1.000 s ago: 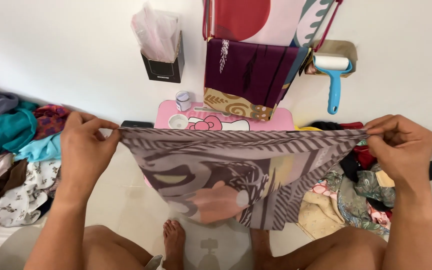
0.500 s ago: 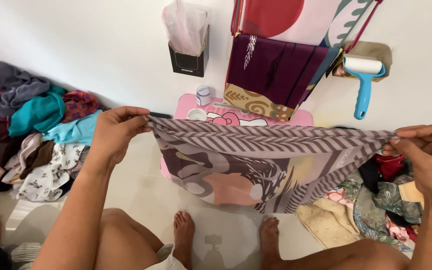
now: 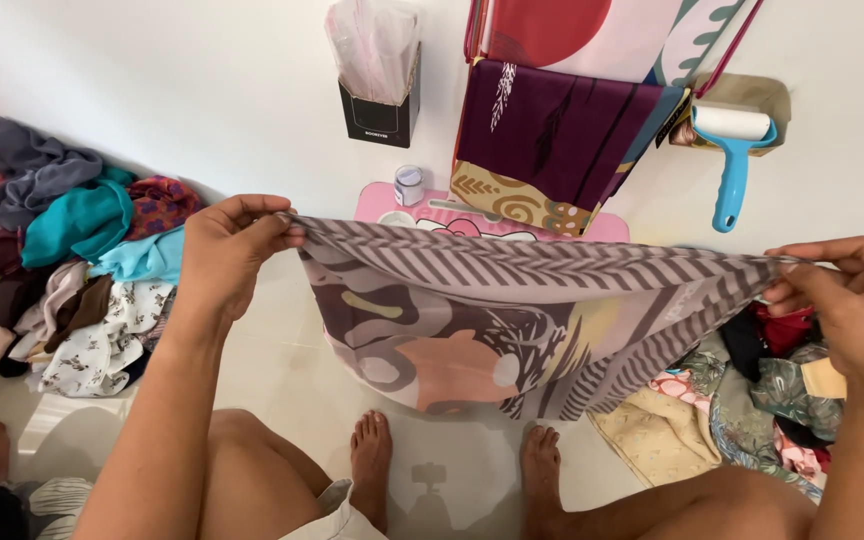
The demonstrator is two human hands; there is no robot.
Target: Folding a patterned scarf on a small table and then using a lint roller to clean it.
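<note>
Down nearest me, my bare feet [image 3: 372, 455] rest on the pale tiled floor [image 3: 282, 380], knees spread to either side. Above them I hold a patterned scarf [image 3: 512, 330] stretched out flat in the air, grey-brown stripes along its top edge and peach and mauve shapes lower down, its bottom hanging towards my toes. My left hand [image 3: 227, 255] is closed in a pinch on the scarf's left top corner, thumb pressed against the fingers. My right hand [image 3: 852, 300] pinches the right top corner the same way, the other fingers loosely curled.

To my left, a heap of mixed clothes [image 3: 62, 270] in teal, grey, purple and white floral lies on the floor against the wall. To my right, another pile of printed fabrics [image 3: 752, 400] sits partly behind the scarf.

Beyond the scarf, a small pink table [image 3: 392, 200] stands at the wall, with a little jar [image 3: 409, 185] near its left edge. Farther still, a black holder of clear plastic bags [image 3: 377, 75], hanging folded purple cloths [image 3: 552, 130] and a blue lint roller [image 3: 732, 150] are on the wall.
</note>
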